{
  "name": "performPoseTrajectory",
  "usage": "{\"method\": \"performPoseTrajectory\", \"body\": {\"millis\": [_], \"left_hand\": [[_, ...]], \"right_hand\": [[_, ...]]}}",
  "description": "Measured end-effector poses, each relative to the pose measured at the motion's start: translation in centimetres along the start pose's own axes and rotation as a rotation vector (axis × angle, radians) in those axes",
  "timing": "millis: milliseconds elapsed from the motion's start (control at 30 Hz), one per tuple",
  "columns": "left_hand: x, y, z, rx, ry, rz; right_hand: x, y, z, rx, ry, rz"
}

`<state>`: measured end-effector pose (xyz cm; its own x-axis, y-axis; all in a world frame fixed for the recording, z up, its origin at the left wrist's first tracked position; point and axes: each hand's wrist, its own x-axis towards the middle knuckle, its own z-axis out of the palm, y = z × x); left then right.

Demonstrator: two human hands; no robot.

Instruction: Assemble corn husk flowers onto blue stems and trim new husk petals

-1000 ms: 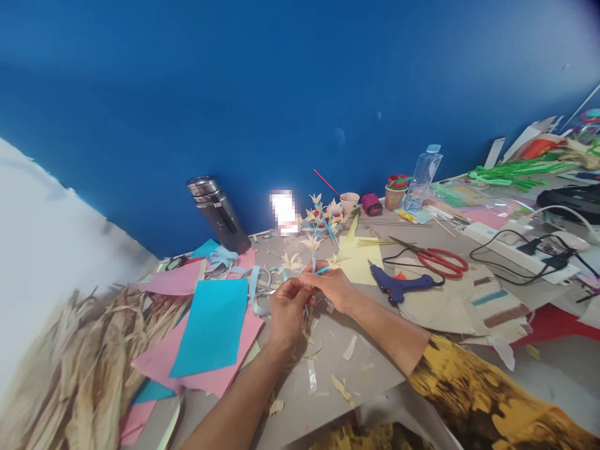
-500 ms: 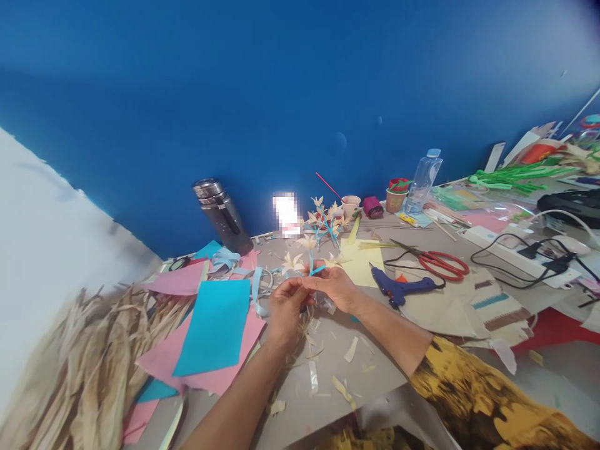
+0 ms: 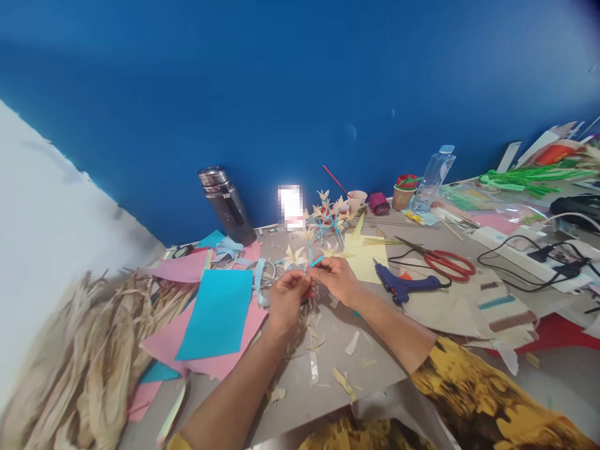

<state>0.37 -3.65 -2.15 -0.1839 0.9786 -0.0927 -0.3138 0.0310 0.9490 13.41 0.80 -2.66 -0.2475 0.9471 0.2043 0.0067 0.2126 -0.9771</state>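
Note:
My left hand (image 3: 289, 299) pinches the lower stem of a small spray of cream handmade flowers (image 3: 295, 256). Between the thumb and fingers of my right hand (image 3: 338, 281) is a narrow blue paper strip (image 3: 317, 260), which meets the stem close to my left fingertips. Both hands are closed, with their fingertips almost touching. The stem's lower end is hidden by my fingers. Just beyond stands a bunch of similar cream flowers (image 3: 338, 214) on blue stems.
Right of my hands lie a blue glue gun (image 3: 407, 284) and red-handled scissors (image 3: 450, 265). On the left are blue paper (image 3: 216, 312), pink sheets and dried husks (image 3: 94, 350). A dark flask (image 3: 229, 206), paper cup (image 3: 357, 201), plastic bottle (image 3: 434, 178) and power strip (image 3: 515, 250) stand farther back.
The view has shifted slightly, moving the scene a little right and up. My right fingers have turned a little and the blue strip now points more upward. Both hands keep their grip.

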Motion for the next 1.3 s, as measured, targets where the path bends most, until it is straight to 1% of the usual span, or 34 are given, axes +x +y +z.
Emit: {"method": "performPoseTrajectory", "body": {"millis": [67, 133, 267, 367, 567, 667, 767, 833, 933, 1033, 1133, 1233, 1300], "left_hand": [[0.1, -0.1, -0.1, 0.003, -0.024, -0.019], [0.3, -0.2, -0.1, 0.018, -0.042, -0.019], [0.4, 0.0, -0.1, 0.062, -0.003, 0.019], [0.3, 0.1, 0.0, 0.007, 0.018, 0.007], [0.2, 0.3, -0.1, -0.284, -0.065, -0.219], [0.3, 0.3, -0.3, -0.339, -0.114, -0.303], [0.5, 0.3, -0.5, -0.355, -0.171, -0.340], [0.5, 0.2, -0.6, -0.358, -0.172, -0.339], [0.6, -0.1, -0.8, -0.355, -0.144, -0.322], [0.5, -0.3, -0.6, -0.317, -0.136, -0.277], [0.3, -0.3, -0.2, -0.266, -0.119, -0.207], [0.0, -0.2, 0.2, -0.234, -0.085, -0.134], [-0.1, -0.2, 0.4, -0.202, -0.057, -0.079]], "right_hand": [[0.0, 0.1, 0.0, -0.076, 0.017, -0.035], [-0.1, 0.0, 0.0, -0.093, 0.024, -0.045], [-0.1, -0.2, 0.5, 0.025, 0.026, 0.025], [-0.1, -0.4, 0.7, 0.122, 0.029, 0.071], [-0.2, -0.9, 0.6, 0.072, 0.085, 0.027], [-0.3, -1.2, 0.7, 0.065, 0.105, 0.019], [-0.4, -1.4, 0.9, 0.048, 0.127, 0.015], [-0.5, -1.5, 1.0, 0.027, 0.130, 0.018], [-0.5, -1.3, 1.0, 0.023, 0.085, 0.050], [-0.4, -1.1, 0.7, -0.013, 0.053, 0.101], [-0.4, -1.1, 0.7, -0.097, 0.084, 0.127], [-0.4, -1.3, 0.9, -0.188, 0.120, 0.058], [-0.5, -1.2, 1.1, -0.222, 0.120, 0.001]]}}
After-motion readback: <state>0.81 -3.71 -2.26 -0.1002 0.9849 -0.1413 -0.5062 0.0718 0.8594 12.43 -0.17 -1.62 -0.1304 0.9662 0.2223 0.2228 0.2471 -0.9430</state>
